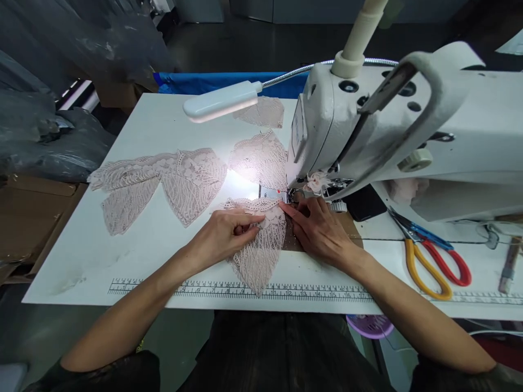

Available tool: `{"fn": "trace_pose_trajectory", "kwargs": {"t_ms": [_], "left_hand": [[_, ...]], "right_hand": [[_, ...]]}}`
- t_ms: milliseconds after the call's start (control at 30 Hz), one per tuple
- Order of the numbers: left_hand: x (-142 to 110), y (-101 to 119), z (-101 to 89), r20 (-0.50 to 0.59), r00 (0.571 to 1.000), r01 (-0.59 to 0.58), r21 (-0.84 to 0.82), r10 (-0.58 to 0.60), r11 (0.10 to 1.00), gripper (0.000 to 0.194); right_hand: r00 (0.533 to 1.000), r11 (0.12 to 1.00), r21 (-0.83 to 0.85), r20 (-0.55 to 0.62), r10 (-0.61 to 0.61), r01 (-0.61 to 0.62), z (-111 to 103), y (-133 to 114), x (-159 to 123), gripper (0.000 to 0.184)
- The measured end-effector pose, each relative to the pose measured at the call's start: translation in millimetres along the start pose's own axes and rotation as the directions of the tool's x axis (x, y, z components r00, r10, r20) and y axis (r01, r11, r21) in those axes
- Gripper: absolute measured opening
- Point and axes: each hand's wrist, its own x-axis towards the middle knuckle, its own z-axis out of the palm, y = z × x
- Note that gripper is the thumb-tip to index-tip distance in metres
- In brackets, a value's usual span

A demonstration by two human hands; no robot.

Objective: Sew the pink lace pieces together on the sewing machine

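A pale pink lace piece (261, 256) lies in front of the sewing machine (322, 120), its pointed end reaching down over the printed ruler. My left hand (226, 231) pinches the lace near its upper part, thumb and forefinger pressed together. At the lace's upper right corner, beside the presser foot (291, 195), my right hand (321, 226) touches the edge with an outstretched forefinger; its other fingers are partly curled under the machine head. Just behind the needle area lies another lace piece (261, 160), lit by the lamp.
Joined lace pieces (192, 185) lie to the left, and one more lace piece (265, 111) at the back. A white lamp (223, 102) hangs over the table. Scissors (427, 267) with yellow handles, a red-handled tool (453, 261) and a black phone (365, 202) lie right. A ruler (196, 288) runs along the front edge.
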Motion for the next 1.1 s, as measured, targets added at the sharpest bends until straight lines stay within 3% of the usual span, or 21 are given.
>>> {"fn": "trace_pose_trajectory", "kwargs": {"t_ms": [267, 600, 700, 900, 1100], "left_hand": [[0.4, 3.9, -5.4, 0.076, 0.996, 0.053, -0.054, -0.049, 0.997, 0.029], [0.3, 4.0, -3.9, 0.013, 0.998, 0.069, -0.047, -0.069, 0.997, 0.033], [0.3, 5.4, -4.8, 0.02, 0.997, 0.081, -0.055, -0.08, 0.995, 0.032], [-1.1, 4.1, -6.3, 0.057, 0.992, 0.12, -0.062, -0.117, 0.991, 0.037], [0.1, 5.1, -4.8, 0.094, 0.98, 0.182, -0.084, -0.174, 0.98, 0.043]], "right_hand": [[1.0, 1.0, 0.031, -0.006, -0.001, 0.001, 0.8, 0.9, -0.9, 0.046], [0.998, 1.0, 0.005, -0.069, -0.015, 0.016, 0.1, -1.7, 0.2, 0.046], [0.995, 0.995, 0.101, -0.1, -0.007, 0.017, -1.4, 1.9, -1.1, 0.046], [0.979, 0.92, 0.367, -0.091, 0.182, -0.137, -9.1, 14.1, -6.2, 0.04], [0.996, 0.915, 0.397, -0.078, -0.036, 0.064, -7.8, 11.9, -8.4, 0.039]]}}
